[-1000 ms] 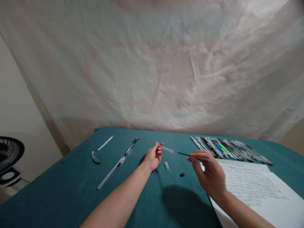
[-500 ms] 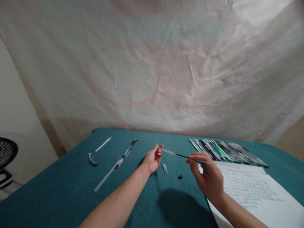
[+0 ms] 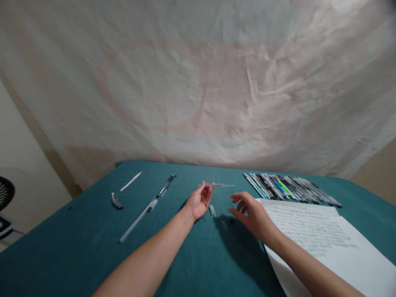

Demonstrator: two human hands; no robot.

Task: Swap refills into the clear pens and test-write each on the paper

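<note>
My left hand (image 3: 199, 203) is closed, pinching a clear pen barrel (image 3: 218, 185) between thumb and fingers. A thin pale refill (image 3: 230, 185) pokes out of the barrel's right end. To the right, my right hand (image 3: 250, 214) hangs over the table with fingers curved and apart, holding nothing. Between the hands a clear pen cap (image 3: 212, 210) lies on the cloth. A small black piece (image 3: 232, 220) sits in the shadow just below the right fingertips; its kind is hard to make out.
Left of my arm lie a clear pen tube (image 3: 134, 222), a black-tipped pen (image 3: 166, 185), a white stick (image 3: 130, 181) and a grey curved piece (image 3: 116, 201). Several pens (image 3: 287, 187) form a row at the right back. Handwritten paper sheets (image 3: 312, 231) cover the right front.
My right hand has let go of the dark refill and moved left and slightly down, fingers apart. The refill now sits farther into the barrel, which my left hand still holds.
</note>
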